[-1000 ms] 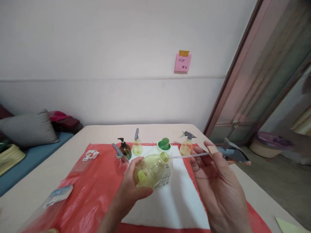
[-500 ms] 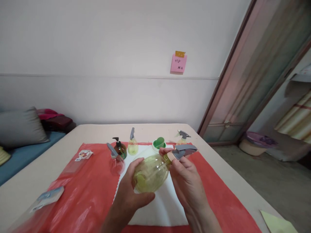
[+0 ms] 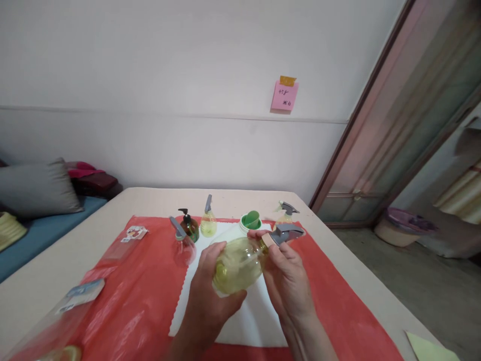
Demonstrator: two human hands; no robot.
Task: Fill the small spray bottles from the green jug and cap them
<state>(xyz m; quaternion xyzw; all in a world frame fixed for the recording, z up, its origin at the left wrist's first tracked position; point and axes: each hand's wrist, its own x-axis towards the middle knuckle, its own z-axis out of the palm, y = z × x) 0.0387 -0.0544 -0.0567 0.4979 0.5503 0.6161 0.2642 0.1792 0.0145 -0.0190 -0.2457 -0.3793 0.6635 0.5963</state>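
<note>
A clear yellow-green spray bottle [image 3: 240, 265] lies tilted on its side between my hands, above the white sheet. My left hand [image 3: 208, 291] is wrapped round the rounded base end. With its fingers closed at the neck and collar, my right hand [image 3: 287, 276] grips the other end, where the grey trigger head [image 3: 287, 233] points right. Just behind the bottle stands a white tub [image 3: 246, 228] with a green scoop [image 3: 251, 219] in its mouth.
Left of my hands stand a clear spray bottle [image 3: 184, 249], a brown pump bottle [image 3: 191, 226] and a yellow spray bottle [image 3: 208, 224]. Another spray bottle [image 3: 286, 214] is at back right. Plastic packets [image 3: 84, 296] lie on the red sheet [image 3: 131, 291]. A pink note [image 3: 284, 96] hangs on the wall.
The view has shifted slightly, so most things sit a little further right. Both hands keep hold of the spray bottle, and its trigger head looks turned a little.
</note>
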